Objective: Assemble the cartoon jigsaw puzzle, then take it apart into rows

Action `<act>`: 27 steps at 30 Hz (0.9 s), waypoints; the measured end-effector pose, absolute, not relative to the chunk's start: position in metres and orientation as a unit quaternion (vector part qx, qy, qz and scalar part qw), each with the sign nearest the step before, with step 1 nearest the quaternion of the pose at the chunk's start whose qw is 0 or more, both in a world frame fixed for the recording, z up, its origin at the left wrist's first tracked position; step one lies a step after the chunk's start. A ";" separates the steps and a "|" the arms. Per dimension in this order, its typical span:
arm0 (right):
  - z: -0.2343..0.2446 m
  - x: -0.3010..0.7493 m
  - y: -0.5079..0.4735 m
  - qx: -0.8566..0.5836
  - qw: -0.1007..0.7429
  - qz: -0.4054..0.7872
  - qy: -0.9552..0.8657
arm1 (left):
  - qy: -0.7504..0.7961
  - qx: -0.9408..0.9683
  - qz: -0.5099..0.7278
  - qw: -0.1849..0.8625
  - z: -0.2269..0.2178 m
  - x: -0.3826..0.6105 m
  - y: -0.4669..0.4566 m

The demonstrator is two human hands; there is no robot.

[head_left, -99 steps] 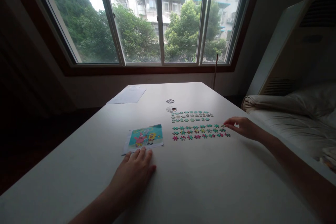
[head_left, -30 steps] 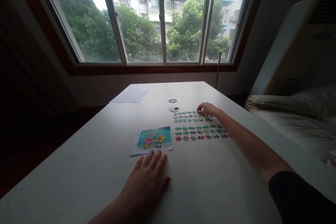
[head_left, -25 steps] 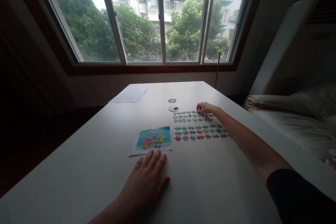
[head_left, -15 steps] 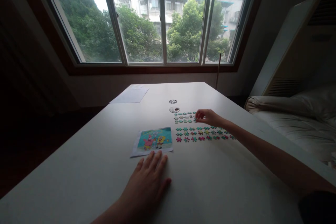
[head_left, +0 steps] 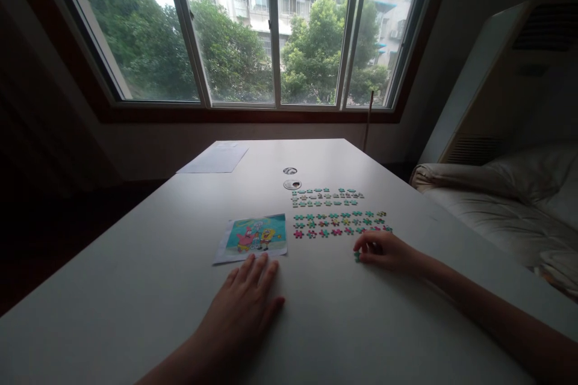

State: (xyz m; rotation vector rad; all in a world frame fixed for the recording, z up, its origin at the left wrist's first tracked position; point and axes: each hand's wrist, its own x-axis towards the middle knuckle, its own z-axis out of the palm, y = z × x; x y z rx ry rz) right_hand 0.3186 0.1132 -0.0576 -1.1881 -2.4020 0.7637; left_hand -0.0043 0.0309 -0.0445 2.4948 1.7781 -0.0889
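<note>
My left hand (head_left: 246, 298) lies flat on the white table with its fingers spread, the tips at the lower edge of a cartoon picture sheet (head_left: 256, 233). My right hand (head_left: 383, 251) is closed in a pinch on a small green jigsaw piece (head_left: 357, 257), low over the table. Most of that piece is hidden by the fingers. Beyond the hand, rows of loose jigsaw pieces (head_left: 335, 223) in green, pink and yellow lie to the right of the picture. Farther back are more rows of mostly pale green pieces (head_left: 316, 197), with a gap in the farthest row.
The white table (head_left: 149, 277) reaches toward a window. Two round inserts (head_left: 292, 184) sit in its top behind the pieces. White paper (head_left: 212, 157) lies at the far left corner. A pale sofa (head_left: 483, 204) stands along the right side.
My right hand has come back from the far rows toward me, carrying a green jigsaw piece; a gap now shows in the farthest row. My left hand stays by the picture. The view has shifted slightly.
</note>
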 end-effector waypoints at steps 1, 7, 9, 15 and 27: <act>-0.058 0.320 0.114 -0.414 0.175 0.266 -0.853 | 0.578 0.815 -0.027 0.037 -0.046 -0.004 0.030; -0.060 0.324 0.112 -0.396 0.183 0.232 -0.869 | 0.571 0.820 -0.011 0.039 -0.048 -0.004 0.026; -0.061 0.323 0.111 -0.396 0.183 0.230 -0.870 | 0.570 0.820 -0.011 0.038 -0.047 -0.005 0.025; -0.059 0.322 0.108 -0.402 0.187 0.236 -0.865 | 0.567 0.823 -0.004 0.037 -0.045 -0.006 0.023; -0.033 0.310 0.166 -0.427 0.201 0.177 -0.864 | 0.566 0.823 0.004 0.037 -0.050 -0.017 0.027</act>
